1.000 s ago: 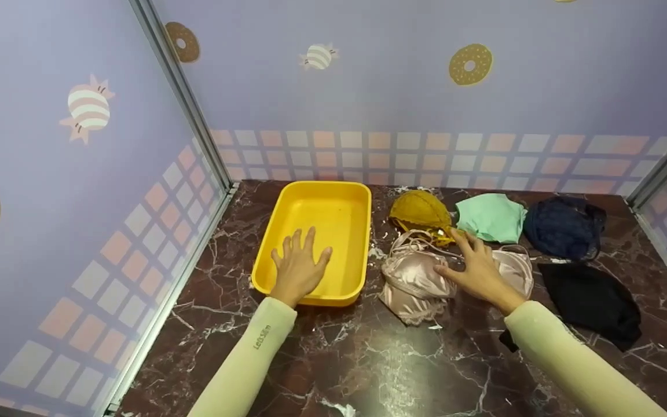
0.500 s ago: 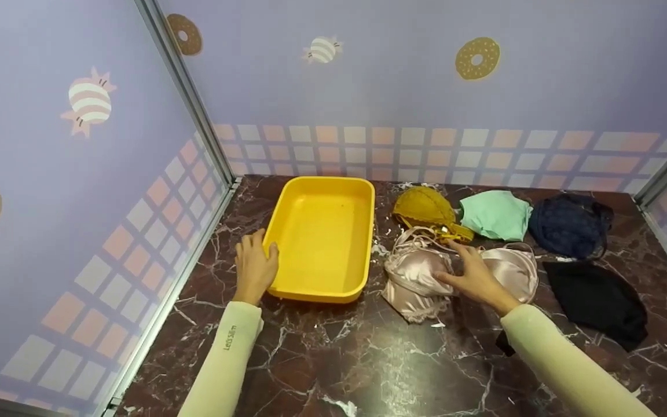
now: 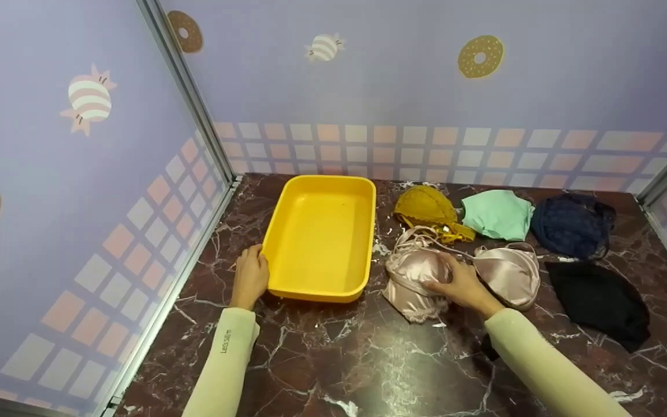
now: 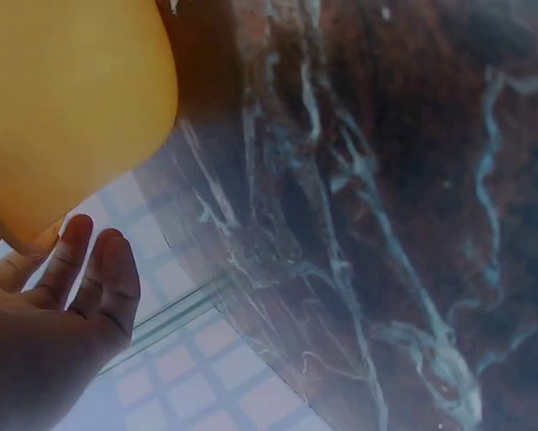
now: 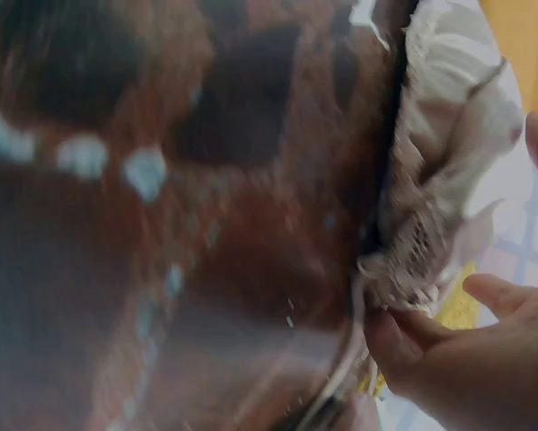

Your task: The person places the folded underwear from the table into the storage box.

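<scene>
A yellow plastic basin (image 3: 322,243) stands on the table, and my left hand (image 3: 250,275) grips its left rim near the front corner. In the left wrist view, fingers (image 4: 75,260) bend at the basin's edge. A pale pink satin bra (image 3: 411,284) lies right of the basin, one cup (image 3: 507,273) spread to the right. My right hand (image 3: 460,284) holds the left cup at its right side, thumb in front and fingers behind. In the right wrist view, fingertips (image 5: 399,341) touch its lacy edge; part of the grip is hidden.
Behind lie a mustard bra (image 3: 426,205), a mint green folded garment (image 3: 498,214) and a navy bra (image 3: 568,223). A black garment (image 3: 600,301) lies at the right. Patterned walls close off the back and left of the dark marbled table (image 3: 333,370).
My left hand has moved from over the basin out to its left rim and taken hold. My right hand has come down and left onto the pink bra's cup.
</scene>
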{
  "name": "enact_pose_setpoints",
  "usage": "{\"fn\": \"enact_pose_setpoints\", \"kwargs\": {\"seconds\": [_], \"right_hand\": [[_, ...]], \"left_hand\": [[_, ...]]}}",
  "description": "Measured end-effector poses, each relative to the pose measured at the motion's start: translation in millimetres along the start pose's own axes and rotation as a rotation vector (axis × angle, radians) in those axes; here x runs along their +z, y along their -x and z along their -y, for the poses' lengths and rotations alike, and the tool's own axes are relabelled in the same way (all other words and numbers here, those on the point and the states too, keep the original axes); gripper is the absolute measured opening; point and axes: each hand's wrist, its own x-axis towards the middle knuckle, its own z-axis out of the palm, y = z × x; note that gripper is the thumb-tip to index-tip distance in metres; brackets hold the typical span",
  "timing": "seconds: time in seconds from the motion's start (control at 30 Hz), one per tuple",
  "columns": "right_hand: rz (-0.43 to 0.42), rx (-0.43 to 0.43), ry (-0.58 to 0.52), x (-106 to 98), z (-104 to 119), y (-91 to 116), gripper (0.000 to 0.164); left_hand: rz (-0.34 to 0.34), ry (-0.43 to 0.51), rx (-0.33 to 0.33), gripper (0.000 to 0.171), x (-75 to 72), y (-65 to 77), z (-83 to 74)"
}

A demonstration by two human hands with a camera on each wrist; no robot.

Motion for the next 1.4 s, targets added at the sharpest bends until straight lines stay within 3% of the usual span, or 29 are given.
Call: {"fn": "enact_pose_setpoints", "kwargs": {"seconds": [0.2,0.47,0.7,0.93,1.2,1.4], "right_hand": [[-0.060,0.008,0.025,4,-1,1,0.079],[-0.084,0.047,-0.092,4,-5,0,0.083],[-0.153,-0.026,-0.216,3,-5,0,0.076],[-0.189,-0.034,-0.206,5,0,-1,0.071],[-0.153,-0.038,-0.265,7,2,-2,0.067],[-0.113,-0.027,-0.264,10,0,-3,0.070]], "left_hand": [[-0.021,0.033,0.044,0.035,5.8,-1.8,-0.7],[-0.021,0.048,0.070,0.036,10.6,-5.6,-3.6],[0.057,0.119,0.033,0.034,9.7,-13.0,-4.4],[0.122,0.181,-0.026,0.032,1.7,-28.2,-1.1],[0.228,0.151,-0.011,0.036,-4.6,-49.2,3.0],[0.276,0.178,-0.026,0.037,-8.3,-51.7,8.3]]}}
